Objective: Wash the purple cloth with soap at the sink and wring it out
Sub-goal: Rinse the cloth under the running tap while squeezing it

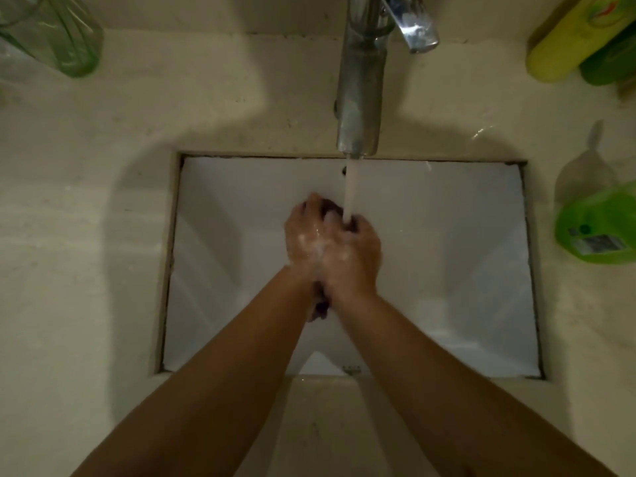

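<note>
Both my hands are pressed together over the middle of the white sink (220,277), closed around the purple cloth (331,205). Only dark bits of the cloth show, above my fingers and below my wrists. My left hand (304,235) and my right hand (354,253) are wet and carry white soap foam. Water runs from the chrome tap (359,98) in a stream (351,191) that lands on my right fingers and the cloth.
A green soap bottle (597,232) stands on the counter right of the sink. A yellow bottle (568,39) lies at the back right. A clear green container (51,32) is at the back left. Beige counter surrounds the basin.
</note>
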